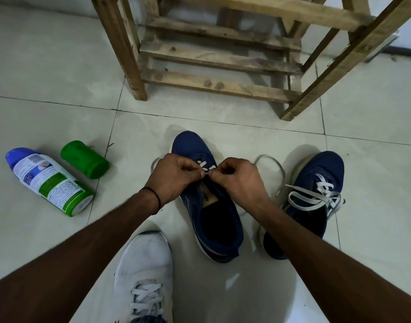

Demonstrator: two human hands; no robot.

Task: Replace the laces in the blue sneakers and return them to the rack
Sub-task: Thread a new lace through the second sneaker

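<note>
Pinching lace (203, 164), left hand (176, 177), right hand (238, 180), sneaker (233, 221), tongue label (205, 197) seemingly illegible

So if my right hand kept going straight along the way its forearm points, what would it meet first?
Most likely the left hand: the right hand points up and leftward, and both pinch the white flat lace over the dark blue fabric sneaker, fingertips nearly touching.

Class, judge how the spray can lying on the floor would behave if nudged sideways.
The spray can would probably roll: it is cylindrical and lies on its side. The glossy tiled floor likely gives little grip, so it may also slide.
</note>
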